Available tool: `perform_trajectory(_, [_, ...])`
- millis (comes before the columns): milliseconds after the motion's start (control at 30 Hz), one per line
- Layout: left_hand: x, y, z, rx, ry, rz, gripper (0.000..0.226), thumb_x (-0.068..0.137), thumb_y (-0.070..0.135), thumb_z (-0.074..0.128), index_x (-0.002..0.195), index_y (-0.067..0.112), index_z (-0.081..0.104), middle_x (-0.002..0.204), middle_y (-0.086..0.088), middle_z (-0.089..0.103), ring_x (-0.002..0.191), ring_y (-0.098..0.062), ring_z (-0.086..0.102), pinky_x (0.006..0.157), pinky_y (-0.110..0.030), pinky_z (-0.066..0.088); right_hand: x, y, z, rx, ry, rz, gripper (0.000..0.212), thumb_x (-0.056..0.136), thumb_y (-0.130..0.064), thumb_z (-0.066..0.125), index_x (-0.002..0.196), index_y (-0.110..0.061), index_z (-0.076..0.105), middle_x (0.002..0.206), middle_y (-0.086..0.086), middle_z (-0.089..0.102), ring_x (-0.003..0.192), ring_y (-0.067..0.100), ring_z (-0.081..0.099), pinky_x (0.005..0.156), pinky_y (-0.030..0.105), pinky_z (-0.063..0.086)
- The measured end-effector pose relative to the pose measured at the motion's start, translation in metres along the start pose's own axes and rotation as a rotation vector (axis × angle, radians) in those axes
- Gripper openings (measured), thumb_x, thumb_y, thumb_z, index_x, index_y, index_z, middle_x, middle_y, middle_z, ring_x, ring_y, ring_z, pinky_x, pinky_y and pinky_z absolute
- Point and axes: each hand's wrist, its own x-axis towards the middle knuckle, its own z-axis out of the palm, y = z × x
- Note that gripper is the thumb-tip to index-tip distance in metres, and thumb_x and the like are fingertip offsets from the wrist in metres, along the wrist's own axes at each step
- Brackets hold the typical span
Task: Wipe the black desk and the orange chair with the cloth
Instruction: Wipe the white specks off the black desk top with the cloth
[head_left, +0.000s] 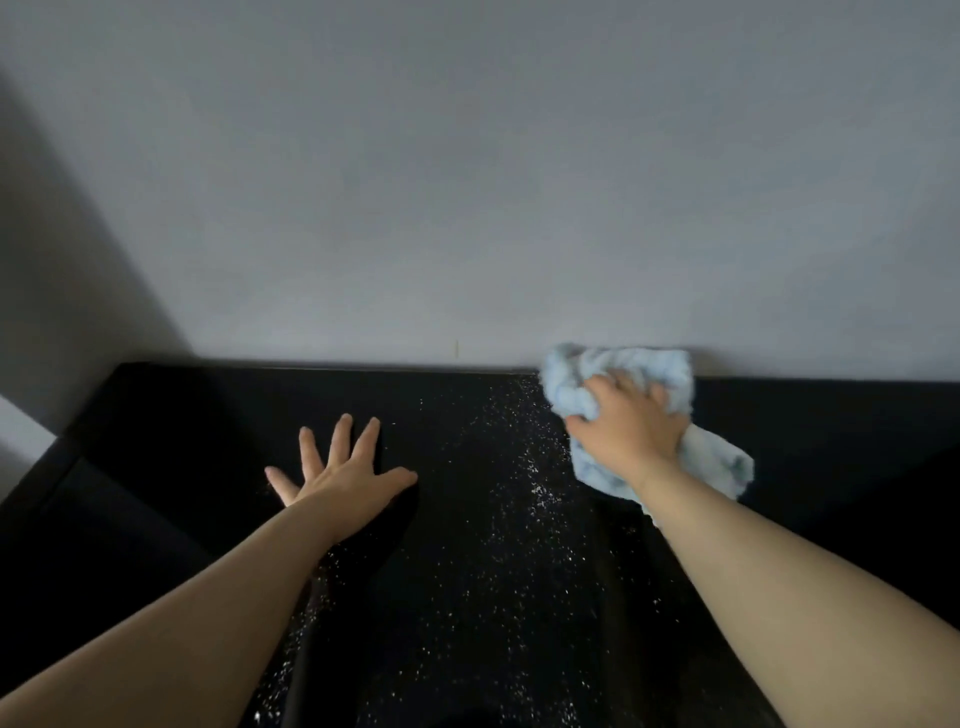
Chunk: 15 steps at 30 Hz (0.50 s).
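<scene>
The black desk (218, 426) fills the lower half of the head view and runs up to a grey wall. White crumbs or dust (519, 467) are scattered in a band down its middle. My right hand (628, 426) grips a crumpled light blue cloth (649, 366) and holds it down on the desk near the far edge, right of the crumbs. My left hand (345, 467) lies flat on the desk with fingers spread, left of the crumbs. The orange chair is not in view.
A plain grey wall (467, 182) rises directly behind the desk's far edge. The desk's left end (78, 441) shows at the left, with a lighter strip of wall or floor beyond it.
</scene>
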Motion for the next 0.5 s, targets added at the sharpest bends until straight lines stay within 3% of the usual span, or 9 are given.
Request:
perform_trajectory(100, [0.0, -0.001, -0.002, 0.002, -0.03, 0.013, 0.075, 0.092, 0.056, 0.039, 0.149, 0.039, -0.005, 0.157, 0.01, -0.021, 0.14, -0.029, -0.029, 0.109, -0.061, -0.013, -0.009, -0.031, 0.004, 0.019, -0.057, -0.24, 0.014, 0.079, -0.031, 0.051, 0.093, -0.029, 0.05, 0.105, -0.009, 0.053, 0.107, 0.023, 0.046, 0.077, 0.038, 0.035])
perform_trajectory(167, [-0.002, -0.003, -0.004, -0.012, -0.039, 0.03, 0.072, 0.092, 0.054, 0.039, 0.149, 0.04, -0.003, 0.157, 0.011, -0.019, 0.14, -0.027, -0.029, 0.109, -0.06, -0.014, -0.014, -0.033, -0.007, 0.173, -0.097, -0.251, 0.008, 0.08, -0.028, 0.054, 0.085, -0.027, 0.048, 0.094, -0.007, 0.054, 0.096, 0.023, 0.054, 0.074, 0.036, 0.04])
perform_trajectory(267, [-0.001, -0.006, -0.006, -0.045, -0.051, 0.046, 0.071, 0.092, 0.053, 0.041, 0.149, 0.041, 0.0, 0.157, 0.013, -0.018, 0.14, -0.026, -0.029, 0.109, -0.059, -0.015, -0.005, -0.018, -0.022, 0.379, 0.15, -0.147, 0.011, 0.083, -0.03, 0.057, 0.09, -0.023, 0.052, 0.098, -0.002, 0.056, 0.084, 0.023, 0.054, 0.075, 0.038, 0.045])
perform_trajectory(333, [-0.001, -0.006, -0.004, -0.014, -0.053, 0.055, 0.072, 0.092, 0.054, 0.04, 0.149, 0.04, -0.002, 0.156, 0.012, -0.02, 0.14, -0.027, -0.03, 0.108, -0.06, -0.015, 0.014, -0.009, -0.023, 0.33, 0.083, -0.017, 0.024, 0.084, -0.035, 0.056, 0.106, -0.029, 0.049, 0.109, -0.001, 0.057, 0.095, 0.026, 0.053, 0.081, 0.04, 0.044])
perform_trajectory(400, [0.0, -0.006, -0.002, 0.027, -0.059, 0.068, 0.074, 0.092, 0.056, 0.038, 0.149, 0.039, -0.006, 0.156, 0.011, -0.022, 0.139, -0.028, -0.031, 0.108, -0.062, -0.015, 0.028, -0.017, -0.014, 0.155, -0.183, 0.045, 0.046, 0.084, -0.045, 0.051, 0.128, -0.042, 0.036, 0.137, -0.003, 0.045, 0.121, 0.031, 0.044, 0.096, 0.051, 0.038])
perform_trajectory(433, [0.0, -0.006, -0.002, 0.039, -0.063, 0.072, 0.074, 0.092, 0.056, 0.037, 0.149, 0.039, -0.007, 0.156, 0.01, -0.023, 0.139, -0.028, -0.031, 0.107, -0.062, -0.014, 0.031, -0.025, -0.006, 0.068, -0.225, 0.031, 0.05, 0.085, -0.046, 0.046, 0.132, -0.046, 0.031, 0.144, -0.005, 0.038, 0.128, 0.033, 0.036, 0.099, 0.055, 0.034])
perform_trajectory(500, [0.001, -0.006, -0.002, 0.042, -0.065, 0.07, 0.073, 0.093, 0.056, 0.036, 0.149, 0.038, -0.008, 0.156, 0.01, -0.024, 0.139, -0.028, -0.031, 0.107, -0.062, -0.014, 0.036, -0.039, 0.004, -0.039, -0.149, 0.004, 0.043, 0.086, -0.043, 0.036, 0.129, -0.043, 0.039, 0.137, -0.005, 0.043, 0.127, 0.033, 0.037, 0.095, 0.056, 0.035])
